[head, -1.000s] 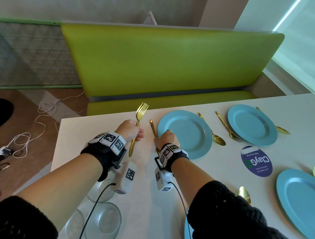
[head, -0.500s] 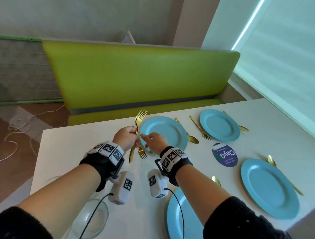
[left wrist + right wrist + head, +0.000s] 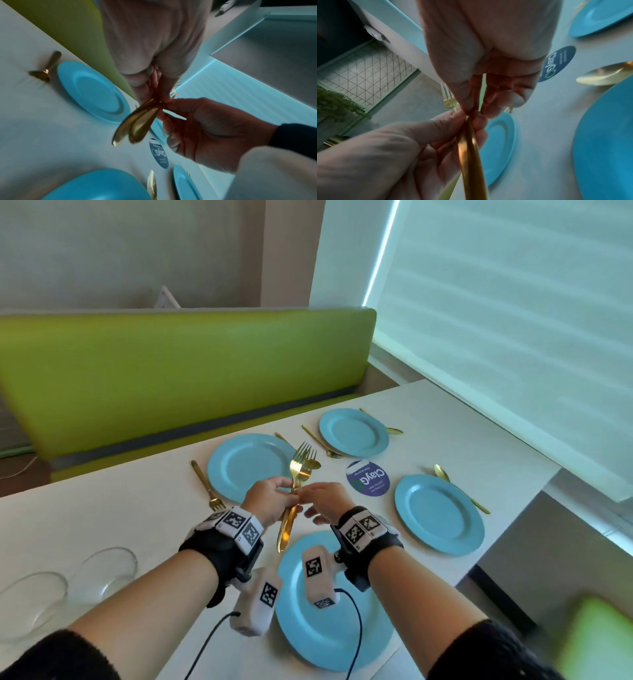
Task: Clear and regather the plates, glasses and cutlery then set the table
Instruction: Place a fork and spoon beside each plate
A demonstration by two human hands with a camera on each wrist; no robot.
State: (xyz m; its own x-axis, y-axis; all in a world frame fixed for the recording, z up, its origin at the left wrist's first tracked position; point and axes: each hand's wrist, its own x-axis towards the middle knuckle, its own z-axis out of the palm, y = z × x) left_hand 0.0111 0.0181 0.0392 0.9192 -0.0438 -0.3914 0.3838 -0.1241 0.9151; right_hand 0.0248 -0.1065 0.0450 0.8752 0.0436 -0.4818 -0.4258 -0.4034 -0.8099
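Note:
My left hand (image 3: 291,498) grips two gold forks (image 3: 297,472) by their necks, tines up and handles (image 3: 137,124) hanging down, above the far edge of the near blue plate (image 3: 318,628). My right hand (image 3: 307,494) meets it from the right, and its thumb and fingertips pinch the same forks (image 3: 467,148) just above the left hand's grip. Another gold fork (image 3: 208,487) lies on the white table (image 3: 120,515), left of the far-left blue plate (image 3: 239,467). Two more blue plates (image 3: 352,431) (image 3: 438,515) have gold cutlery beside them.
Two clear glass pieces (image 3: 102,568) (image 3: 30,601) stand at the table's near left. A round purple sticker (image 3: 368,479) lies between the plates. A green bench (image 3: 171,378) runs along the far side. The table's right edge drops off near the window.
My right hand left the fork it held on the table left of the far plate and came to the forks in my left hand. Both hands moved over the near plate; my view swung right.

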